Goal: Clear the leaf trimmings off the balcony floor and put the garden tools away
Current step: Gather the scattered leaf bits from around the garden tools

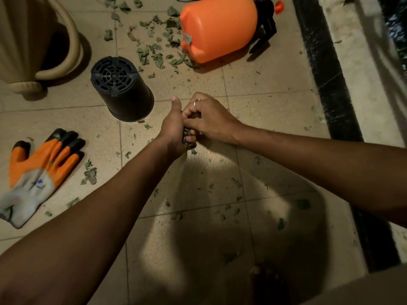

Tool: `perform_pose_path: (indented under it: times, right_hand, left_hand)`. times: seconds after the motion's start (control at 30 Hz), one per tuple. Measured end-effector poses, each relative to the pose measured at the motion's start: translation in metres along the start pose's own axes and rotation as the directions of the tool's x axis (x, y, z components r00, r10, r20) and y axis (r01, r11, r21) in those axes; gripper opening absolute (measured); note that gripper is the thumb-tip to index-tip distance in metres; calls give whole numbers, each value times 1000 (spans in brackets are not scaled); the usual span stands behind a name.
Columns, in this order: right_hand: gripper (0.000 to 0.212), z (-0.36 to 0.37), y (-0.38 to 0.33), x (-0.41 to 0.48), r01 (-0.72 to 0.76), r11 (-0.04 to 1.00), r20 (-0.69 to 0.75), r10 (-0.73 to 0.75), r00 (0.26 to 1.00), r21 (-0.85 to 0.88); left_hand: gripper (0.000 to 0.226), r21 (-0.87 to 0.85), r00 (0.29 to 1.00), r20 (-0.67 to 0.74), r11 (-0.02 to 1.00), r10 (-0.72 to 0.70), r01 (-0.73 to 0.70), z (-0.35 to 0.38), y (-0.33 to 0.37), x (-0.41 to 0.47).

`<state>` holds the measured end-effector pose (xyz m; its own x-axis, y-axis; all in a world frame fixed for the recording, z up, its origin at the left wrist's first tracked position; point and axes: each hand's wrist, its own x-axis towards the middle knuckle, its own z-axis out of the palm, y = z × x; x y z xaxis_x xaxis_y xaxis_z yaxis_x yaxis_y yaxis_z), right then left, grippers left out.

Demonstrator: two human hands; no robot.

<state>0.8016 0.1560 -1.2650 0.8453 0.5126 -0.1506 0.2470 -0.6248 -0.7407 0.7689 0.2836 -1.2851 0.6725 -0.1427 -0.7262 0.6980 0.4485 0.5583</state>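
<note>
**Leaf trimmings (186, 138) being clutched in the left fist**

The left hand (174, 128) is closing round a small dark clump of trimmings, its fingers curling tight on them and its thumb pointing straight up. The right hand (211, 119) is pressing in against it from the right, fingers bent and bunched together, a ring (195, 103) showing on one of them. Their tips are lying against the left fist, and it cannot be told whether they are pinching anything themselves.

Both hands are hovering over the tiled floor (275, 111). More loose scraps (157, 57) are lying scattered well beyond the fingertips, thickest against an orange sprayer (218, 29) that is lying on its side there. Smaller bits are dotting the tiles beneath and behind the fists. Just beyond the left thumb and to its left, a black pot (122, 89) is sitting upside down, its slotted base facing up. Further left of the fingers and nearer the person, an orange and grey glove (41, 170) is lying flat, palm up. A beige hose (72, 40) is curving round a beige tub (26, 40) far out past the pot.
</note>
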Motion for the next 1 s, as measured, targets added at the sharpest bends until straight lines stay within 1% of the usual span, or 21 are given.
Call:
perform_pose_path:
  times: [0.03, 0.13, 0.2, 0.23, 0.3, 0.33, 0.37, 0.4, 0.43, 0.47, 0.57, 0.63, 0.67, 0.7, 0.73, 0.77, 0.8, 0.87, 0.93, 1.0]
  right_hand:
    - [3, 1, 0, -1, -5, 1000, -39, 5, 999, 13]
    - [11, 2, 4, -4, -5, 990, -132, 23, 991, 138]
    - [12, 5, 9, -9, -7, 990, -124, 25, 992, 142]
    - [14, 7, 12, -11, -4, 996, -81, 11, 997, 88]
    - [30, 13, 17, -14, 32, 995, 94, -23, 995, -96]
    - [40, 17, 18, -14, 75, 971, 191, -31, 981, -229]
    - [47, 22, 19, -14, 135, 920, 262, -37, 964, -367]
    - [51, 28, 20, -12, 201, 856, 294, -60, 954, -476]
    - [51, 31, 20, -12, 249, 806, 302, -92, 949, -537]
    - [46, 34, 19, -11, 280, 785, 301, -126, 945, -553]
    - [27, 40, 15, -8, 340, 771, 310, -194, 931, -539]
    - [22, 42, 14, -8, 327, 783, 316, -175, 932, -530]
    - [19, 42, 12, -8, 295, 808, 299, -155, 942, -510]
    - [17, 38, 10, -7, 227, 860, 266, -112, 957, -456]
    - [15, 34, 7, -6, 141, 925, 229, -61, 972, -353]
    - [12, 28, 3, -5, 62, 975, 191, -21, 981, -214]
    - [10, 23, -1, -3, 16, 996, 156, -3, 988, -83]
    - [7, 16, -8, 1, 11, 998, 84, -16, 996, 59]
    - [6, 15, -15, 3, 21, 996, 32, -24, 999, 89]
    - [4, 19, -15, 4, 66, 998, -14, -66, 998, -1]
  left_hand:
    - [78, 44, 1000, -25, 999, 15, -14, 0, 1, -1]
    - [68, 208, 974, -189, 975, 123, -83, -6, 4, -2]
    - [61, 205, 951, -266, 973, 157, -103, -13, 6, -3]
    - [59, 168, 946, -286, 980, 149, -104, -18, 8, -3]
    - [58, 82, 948, -295, 992, 118, -98, -25, 11, -6]
    - [58, 46, 950, -296, 995, 100, -90, -29, 12, -7]
    - [58, 19, 951, -297, 996, 84, -82, -32, 12, -7]
    - [59, 1, 951, -302, 997, 71, -74, -35, 12, -7]
    - [59, -11, 949, -308, 998, 62, -69, -37, 11, -8]
    - [59, -20, 947, -316, 998, 57, -67, -39, 11, -8]
    - [58, -32, 941, -333, 996, 65, -80, -45, 10, -10]
    - [57, -34, 940, -333, 996, 72, -88, -46, 9, -12]
    - [57, -34, 941, -330, 995, 74, -90, -46, 8, -12]
    - [56, -30, 943, -324, 996, 74, -89, -47, 8, -13]
    - [55, -23, 947, -314, 996, 70, -81, -47, 8, -12]
    - [55, -11, 953, -296, 998, 60, -66, -47, 7, -12]
    - [55, 6, 962, -269, 999, 44, -45, -47, 6, -11]
    - [61, 60, 983, -184, 998, 8, 3, -44, 4, -11]
    - [71, 108, 997, -74, 994, -20, 28, -37, 2, -11]
    - [72, 113, 1000, 3, 993, -22, 22, -31, 0, -10]
